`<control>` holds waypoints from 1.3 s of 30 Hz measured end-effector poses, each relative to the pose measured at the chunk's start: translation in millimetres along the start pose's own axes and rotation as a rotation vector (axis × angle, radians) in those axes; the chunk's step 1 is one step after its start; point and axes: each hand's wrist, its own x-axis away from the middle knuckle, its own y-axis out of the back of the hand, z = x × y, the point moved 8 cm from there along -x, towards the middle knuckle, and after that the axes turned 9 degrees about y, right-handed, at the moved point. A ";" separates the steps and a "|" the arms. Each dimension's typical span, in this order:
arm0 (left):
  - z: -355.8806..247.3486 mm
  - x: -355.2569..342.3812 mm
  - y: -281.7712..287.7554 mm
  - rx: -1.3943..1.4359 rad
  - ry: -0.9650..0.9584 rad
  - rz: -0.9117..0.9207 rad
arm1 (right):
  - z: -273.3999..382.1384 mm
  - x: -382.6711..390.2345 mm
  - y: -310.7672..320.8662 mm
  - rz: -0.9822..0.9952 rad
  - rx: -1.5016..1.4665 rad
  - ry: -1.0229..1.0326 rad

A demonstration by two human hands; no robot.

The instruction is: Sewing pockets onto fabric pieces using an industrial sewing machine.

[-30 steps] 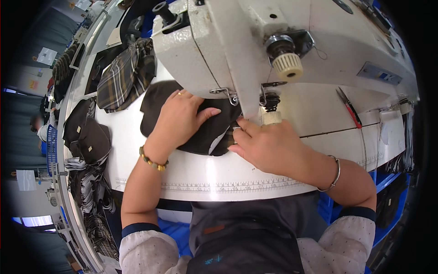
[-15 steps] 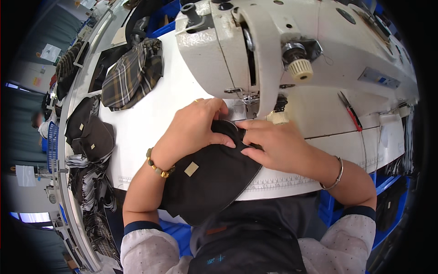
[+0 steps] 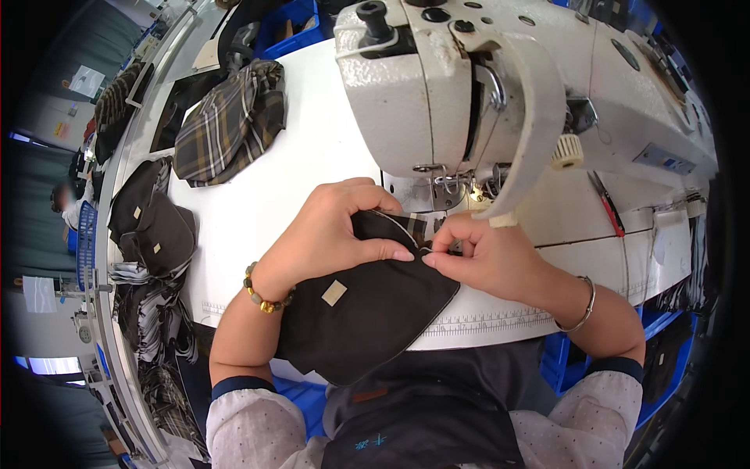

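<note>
A dark brown fabric piece (image 3: 375,309) with a small cream patch lies over the table's near edge and hangs down toward my lap. My left hand (image 3: 332,234) grips its far edge, thumb on top and fingers underneath. Beside it, my right hand (image 3: 484,254) pinches the same edge between thumb and forefinger. A strip of plaid cloth (image 3: 416,227) shows beneath the edge between my hands. Just beyond them stands the sewing machine (image 3: 406,117), with its presser foot (image 3: 447,191) apart from the fabric.
A plaid cap-shaped piece (image 3: 226,129) rests at the far left. Stacked dark pieces (image 3: 156,227) lie along the left edge. Red-handled scissors (image 3: 607,205) lie on the right. A printed ruler (image 3: 484,322) runs along the front edge. Blue bins (image 3: 556,359) stand below the table.
My hands and the fabric edge have drawn slightly back from the needle area, and plaid cloth now shows between them. The whole view has shifted, with the machine appearing farther right.
</note>
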 end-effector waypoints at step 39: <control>3.0 6.2 -22.8 0.304 0.125 0.348 | 14.6 -1.2 -1.5 -0.022 -0.070 0.297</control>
